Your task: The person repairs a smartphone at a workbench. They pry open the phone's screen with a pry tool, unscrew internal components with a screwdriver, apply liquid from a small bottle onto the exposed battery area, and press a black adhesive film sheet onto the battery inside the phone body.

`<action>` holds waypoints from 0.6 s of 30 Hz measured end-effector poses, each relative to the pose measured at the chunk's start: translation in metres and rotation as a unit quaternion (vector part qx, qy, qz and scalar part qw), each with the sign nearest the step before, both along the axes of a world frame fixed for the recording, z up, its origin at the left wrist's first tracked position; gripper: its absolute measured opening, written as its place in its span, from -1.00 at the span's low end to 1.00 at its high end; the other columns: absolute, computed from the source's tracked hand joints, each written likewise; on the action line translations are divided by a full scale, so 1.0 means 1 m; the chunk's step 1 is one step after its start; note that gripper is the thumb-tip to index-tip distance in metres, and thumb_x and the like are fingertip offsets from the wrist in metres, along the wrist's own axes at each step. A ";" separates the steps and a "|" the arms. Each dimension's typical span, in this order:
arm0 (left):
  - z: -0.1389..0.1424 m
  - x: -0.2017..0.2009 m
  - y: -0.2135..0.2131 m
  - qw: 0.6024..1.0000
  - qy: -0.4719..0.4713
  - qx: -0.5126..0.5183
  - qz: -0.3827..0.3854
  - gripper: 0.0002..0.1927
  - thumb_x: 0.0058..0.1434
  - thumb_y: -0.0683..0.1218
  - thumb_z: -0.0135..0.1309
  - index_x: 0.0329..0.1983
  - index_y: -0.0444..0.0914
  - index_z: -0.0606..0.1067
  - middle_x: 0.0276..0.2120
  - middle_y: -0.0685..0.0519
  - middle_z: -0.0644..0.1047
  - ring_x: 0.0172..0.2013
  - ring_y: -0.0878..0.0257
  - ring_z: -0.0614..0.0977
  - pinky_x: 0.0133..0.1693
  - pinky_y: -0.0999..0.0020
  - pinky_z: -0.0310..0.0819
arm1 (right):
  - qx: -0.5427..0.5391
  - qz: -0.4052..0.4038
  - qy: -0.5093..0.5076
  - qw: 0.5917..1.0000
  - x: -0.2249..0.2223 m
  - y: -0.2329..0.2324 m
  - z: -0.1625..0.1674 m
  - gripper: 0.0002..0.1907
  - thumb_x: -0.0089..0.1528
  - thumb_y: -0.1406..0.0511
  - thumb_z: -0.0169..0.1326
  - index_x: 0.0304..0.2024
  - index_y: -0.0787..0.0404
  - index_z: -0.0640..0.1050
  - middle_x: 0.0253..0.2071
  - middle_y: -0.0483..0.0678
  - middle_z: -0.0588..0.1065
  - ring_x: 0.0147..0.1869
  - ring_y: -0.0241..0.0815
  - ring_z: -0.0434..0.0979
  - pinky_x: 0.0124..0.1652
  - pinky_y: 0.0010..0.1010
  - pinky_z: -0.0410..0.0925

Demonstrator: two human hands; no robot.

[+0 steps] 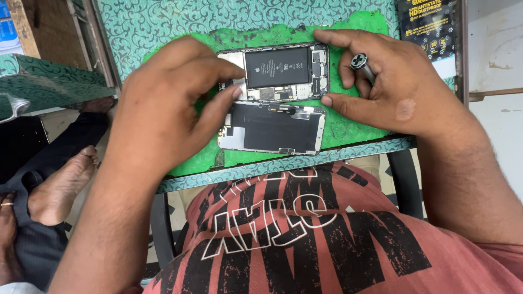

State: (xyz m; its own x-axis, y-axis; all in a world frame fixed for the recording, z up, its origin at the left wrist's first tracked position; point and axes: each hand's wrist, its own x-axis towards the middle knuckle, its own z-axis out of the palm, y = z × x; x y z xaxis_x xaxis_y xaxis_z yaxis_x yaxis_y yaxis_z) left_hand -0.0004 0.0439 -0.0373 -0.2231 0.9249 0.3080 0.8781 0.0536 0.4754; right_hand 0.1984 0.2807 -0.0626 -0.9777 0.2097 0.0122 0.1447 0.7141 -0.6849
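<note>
Opened phone body [275,73] at 12 o'clock on green mat [348,130], long axis 9-to-3. Left hand [163,109] at 9, thumb & forefinger pinching its left end. Right hand [387,81] at 3, fingertips on right edge, curled round screwdriver [364,65]. Detached screen [272,128] just below, at 6. Both equally near.

Black rectangular package [430,27] with yellow and white print, lying flat at desk's far edge, just beyond right grip [381,81], partly cut by frame. Detached phone screen panel [271,128], rectangular, dark back with silver edges, face down just below both grips, left grip [163,103] touching its upper left corner. Black label on battery [278,67], between the grips.
</note>
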 end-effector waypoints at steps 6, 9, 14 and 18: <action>-0.009 0.007 0.035 0.993 0.096 0.009 -0.061 -0.89 0.28 -0.06 0.27 -0.18 -0.16 0.66 -0.24 0.09 0.55 -0.11 0.07 0.55 -0.04 0.08 0.39 | -0.002 0.001 0.000 1.000 -0.002 0.002 0.001 -0.21 0.11 0.32 0.38 0.39 0.08 0.41 -0.36 -0.13 0.42 -0.46 -0.34 0.37 -0.44 -0.48 0.28; -0.014 0.012 0.050 0.989 0.128 0.005 -0.078 -0.91 0.29 -0.05 0.22 -0.26 -0.15 0.62 -0.23 0.10 0.54 -0.10 0.09 0.56 -0.02 0.10 0.41 | -0.006 0.002 -0.004 1.000 -0.001 0.007 -0.002 -0.20 0.10 0.31 0.38 0.39 0.07 0.41 -0.39 -0.13 0.41 -0.49 -0.32 0.36 -0.45 -0.46 0.27; -0.015 0.019 0.074 0.972 0.213 -0.020 -0.094 -0.91 0.20 -0.07 0.17 -0.41 -0.12 0.55 -0.32 0.12 0.50 -0.22 0.13 0.59 -0.12 0.16 0.46 | 0.001 0.011 0.012 1.000 0.002 0.025 -0.006 -0.21 0.10 0.30 0.39 0.38 0.09 0.41 -0.36 -0.12 0.42 -0.49 -0.31 0.37 -0.45 -0.45 0.28; -0.007 0.020 0.085 0.961 0.256 -0.027 -0.100 -0.95 0.12 -0.08 0.14 -0.44 -0.11 0.53 -0.35 0.14 0.48 -0.25 0.18 0.60 -0.19 0.22 0.49 | -0.001 0.015 0.019 1.000 0.002 0.034 -0.003 -0.21 0.11 0.30 0.38 0.38 0.11 0.41 -0.37 -0.11 0.42 -0.48 -0.31 0.39 -0.46 -0.46 0.28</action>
